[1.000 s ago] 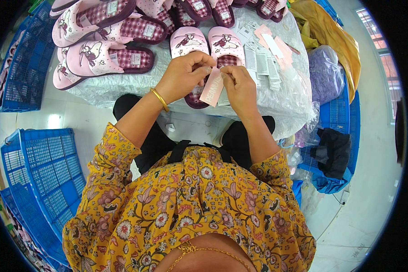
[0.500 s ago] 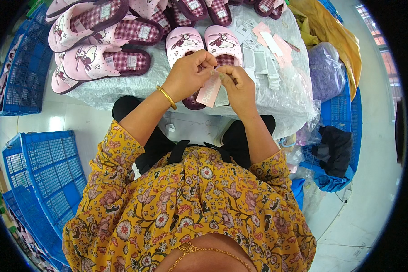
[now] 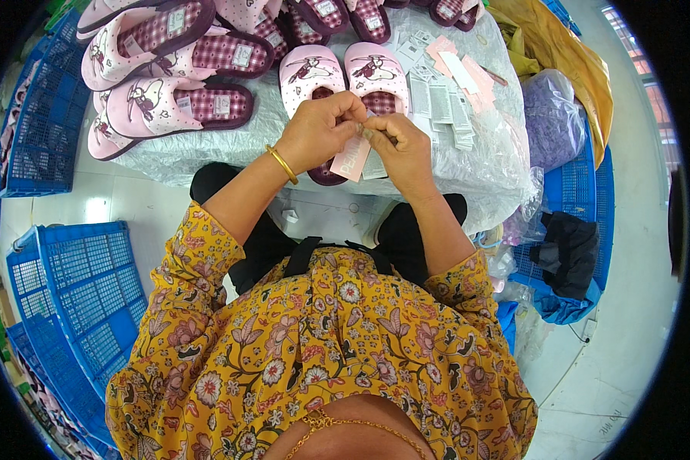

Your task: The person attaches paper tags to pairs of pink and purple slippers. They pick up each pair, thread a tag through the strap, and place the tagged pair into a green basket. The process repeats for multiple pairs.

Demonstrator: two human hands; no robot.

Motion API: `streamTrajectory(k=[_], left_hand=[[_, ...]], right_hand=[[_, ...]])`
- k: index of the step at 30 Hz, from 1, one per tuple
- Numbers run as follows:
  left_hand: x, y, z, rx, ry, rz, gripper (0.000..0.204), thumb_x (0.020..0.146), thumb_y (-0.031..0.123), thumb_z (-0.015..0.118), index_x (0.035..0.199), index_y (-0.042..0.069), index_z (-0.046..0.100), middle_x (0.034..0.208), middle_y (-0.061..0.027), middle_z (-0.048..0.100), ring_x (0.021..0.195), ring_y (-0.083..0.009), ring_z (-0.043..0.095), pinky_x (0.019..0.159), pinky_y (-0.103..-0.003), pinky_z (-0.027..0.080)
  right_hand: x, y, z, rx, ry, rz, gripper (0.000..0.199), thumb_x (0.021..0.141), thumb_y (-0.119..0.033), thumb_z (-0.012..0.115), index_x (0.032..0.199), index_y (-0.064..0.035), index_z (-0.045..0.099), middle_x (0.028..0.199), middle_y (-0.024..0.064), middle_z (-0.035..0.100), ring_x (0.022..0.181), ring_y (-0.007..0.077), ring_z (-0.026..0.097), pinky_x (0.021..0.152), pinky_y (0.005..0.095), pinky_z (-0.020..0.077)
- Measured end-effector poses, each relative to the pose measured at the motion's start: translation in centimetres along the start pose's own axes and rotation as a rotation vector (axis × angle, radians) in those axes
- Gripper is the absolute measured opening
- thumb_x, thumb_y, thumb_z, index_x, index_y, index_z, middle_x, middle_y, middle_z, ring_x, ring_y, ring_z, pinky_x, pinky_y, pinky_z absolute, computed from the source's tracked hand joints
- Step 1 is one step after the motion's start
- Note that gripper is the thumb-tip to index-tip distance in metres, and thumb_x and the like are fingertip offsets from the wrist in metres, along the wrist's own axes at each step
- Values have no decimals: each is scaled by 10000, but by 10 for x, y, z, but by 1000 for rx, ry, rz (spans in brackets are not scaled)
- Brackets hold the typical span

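My left hand point(image 3: 314, 132) and my right hand point(image 3: 400, 152) meet over the table's near edge, fingertips pinched together. Between them hangs a pink paper hang tag point(image 3: 351, 162), gripped near its upper end; any string there is too small to make out. A grey-white card point(image 3: 375, 166) shows just behind it. Beneath my hands lies a pair of pink slippers with a dark figure print, the left slipper point(image 3: 309, 70) and the right slipper point(image 3: 376, 70), toes pointing away. My fingers hide much of their plaid insoles.
Pink slippers point(image 3: 149, 107) lie heaped at the table's left and far side. Loose grey labels point(image 3: 441, 103) and pink tags point(image 3: 479, 90) are spread to the right on the plastic-covered table point(image 3: 487, 165). Blue crates point(image 3: 92, 287) stand at left, another blue crate point(image 3: 583, 184) at right.
My fingers have shifted slightly at the tag's top, the right hand's fingers curling in lower. The tag stays almost in the same place.
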State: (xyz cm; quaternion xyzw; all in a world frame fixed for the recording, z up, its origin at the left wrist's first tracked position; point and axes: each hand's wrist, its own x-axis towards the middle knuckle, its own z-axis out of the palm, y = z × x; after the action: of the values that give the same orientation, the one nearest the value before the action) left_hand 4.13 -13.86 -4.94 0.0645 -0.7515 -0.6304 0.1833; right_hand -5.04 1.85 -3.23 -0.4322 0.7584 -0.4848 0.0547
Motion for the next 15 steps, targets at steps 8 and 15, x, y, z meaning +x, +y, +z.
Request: streamTrajectory(k=[8, 15], left_hand=[[-9, 11, -8, 189, 67, 46, 148, 877, 28, 659, 1019, 13, 620, 925, -16, 624, 680, -56, 584, 596, -215, 478], [-53, 35, -7, 604, 115, 242, 402, 761, 217, 803, 1097, 65, 644, 1188, -122, 574, 991, -247, 629, 797, -345, 518]], right_hand=[[9, -2, -13, 20, 0, 120, 129, 818, -90, 756, 892, -14, 684, 829, 71, 667, 682, 134, 620, 623, 279, 498], [-2, -3, -32, -297, -36, 12, 327, 852, -156, 697, 1151, -47, 619, 1095, 162, 662, 964, 325, 645, 848, 403, 507]])
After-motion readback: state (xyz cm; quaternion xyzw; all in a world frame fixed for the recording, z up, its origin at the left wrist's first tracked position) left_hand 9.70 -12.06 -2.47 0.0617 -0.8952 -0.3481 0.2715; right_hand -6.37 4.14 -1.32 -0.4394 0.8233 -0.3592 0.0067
